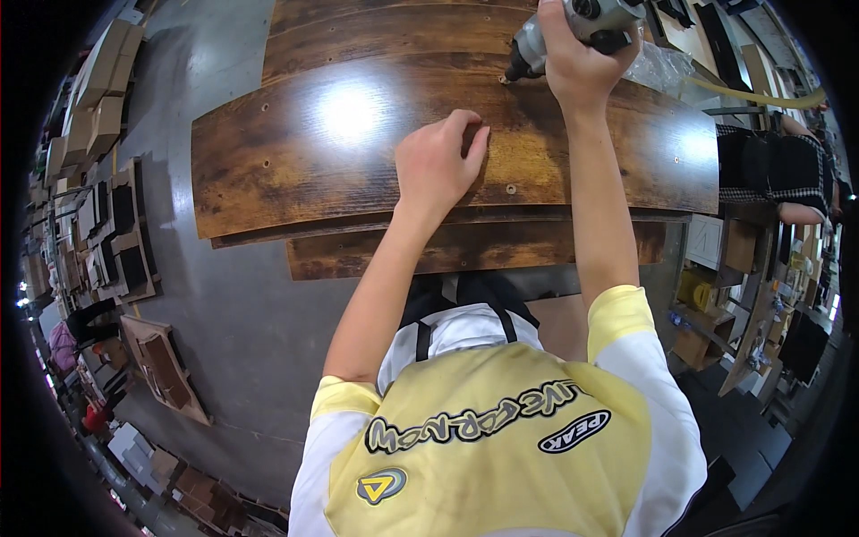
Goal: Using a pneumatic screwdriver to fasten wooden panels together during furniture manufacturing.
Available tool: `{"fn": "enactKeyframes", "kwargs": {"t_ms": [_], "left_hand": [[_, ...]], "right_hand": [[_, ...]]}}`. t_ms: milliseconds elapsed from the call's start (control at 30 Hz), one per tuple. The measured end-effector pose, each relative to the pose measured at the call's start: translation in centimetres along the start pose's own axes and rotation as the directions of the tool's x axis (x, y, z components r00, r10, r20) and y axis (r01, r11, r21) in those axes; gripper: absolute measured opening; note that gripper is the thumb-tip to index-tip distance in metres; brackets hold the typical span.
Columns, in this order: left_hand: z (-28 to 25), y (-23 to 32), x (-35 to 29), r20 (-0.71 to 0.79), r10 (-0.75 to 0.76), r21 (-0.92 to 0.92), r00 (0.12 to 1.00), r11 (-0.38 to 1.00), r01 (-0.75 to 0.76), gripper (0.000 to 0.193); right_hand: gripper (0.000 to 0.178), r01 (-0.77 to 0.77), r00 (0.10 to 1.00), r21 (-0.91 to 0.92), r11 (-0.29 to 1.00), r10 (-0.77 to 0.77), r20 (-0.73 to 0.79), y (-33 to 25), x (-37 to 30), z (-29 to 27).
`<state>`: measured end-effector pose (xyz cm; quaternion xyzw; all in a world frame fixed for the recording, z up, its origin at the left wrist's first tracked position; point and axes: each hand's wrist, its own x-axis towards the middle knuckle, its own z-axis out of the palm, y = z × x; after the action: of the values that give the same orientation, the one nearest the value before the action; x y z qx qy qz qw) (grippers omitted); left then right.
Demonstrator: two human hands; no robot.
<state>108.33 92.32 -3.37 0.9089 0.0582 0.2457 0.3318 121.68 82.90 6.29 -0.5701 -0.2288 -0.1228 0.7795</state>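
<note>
In my right hand, raised at the far right of the work, is a silver-grey power driver with a dark nose. Its tip points down at a small fitting in a dark brown wood-grain board, and seems to touch it. The top of the tool runs out of view. My left hand is held over the middle of this board with its fingers curled and the thumb bent toward them. Whatever may be between those fingertips is hidden. Several small holes dot the board, one of them a ringed hole near the front edge.
More brown boards lie beneath and behind the top one. Clear plastic wrap and a yellow hose are at the far right, with another person close by. Cardboard boxes and a pallet stand leftward.
</note>
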Motion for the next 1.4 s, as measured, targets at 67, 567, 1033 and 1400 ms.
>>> {"fn": "enactKeyframes", "kwargs": {"t_ms": [67, 567, 1033, 1400], "left_hand": [[0.0, 0.1, 0.4, -0.022, -0.017, -0.010, 1.000, 1.000, 0.016, 0.011], [0.0, -0.1, 0.4, -0.026, -0.078, -0.072, 0.997, 0.995, 0.076, 0.008], [-1.3, -1.8, 0.4, 0.101, -0.454, -0.586, 0.885, 0.692, 0.422, 0.019], [-10.7, -1.0, -10.0, 0.748, -0.240, -0.663, 0.618, -0.260, 0.702, 0.032]], "right_hand": [[0.008, 0.005, 1.000, 0.009, 1.000, -0.005, 0.011, 1.0, 0.4, 0.2], [0.009, -0.034, 0.998, -0.034, 0.999, 0.035, 0.044, 1.0, -0.9, 0.9], [0.016, 0.055, 0.995, 0.058, 0.997, -0.050, -0.084, -0.7, 1.0, 0.0], [0.025, -0.324, 0.776, 0.818, 0.476, 0.628, -0.058, -4.7, -11.0, -6.5]]}}
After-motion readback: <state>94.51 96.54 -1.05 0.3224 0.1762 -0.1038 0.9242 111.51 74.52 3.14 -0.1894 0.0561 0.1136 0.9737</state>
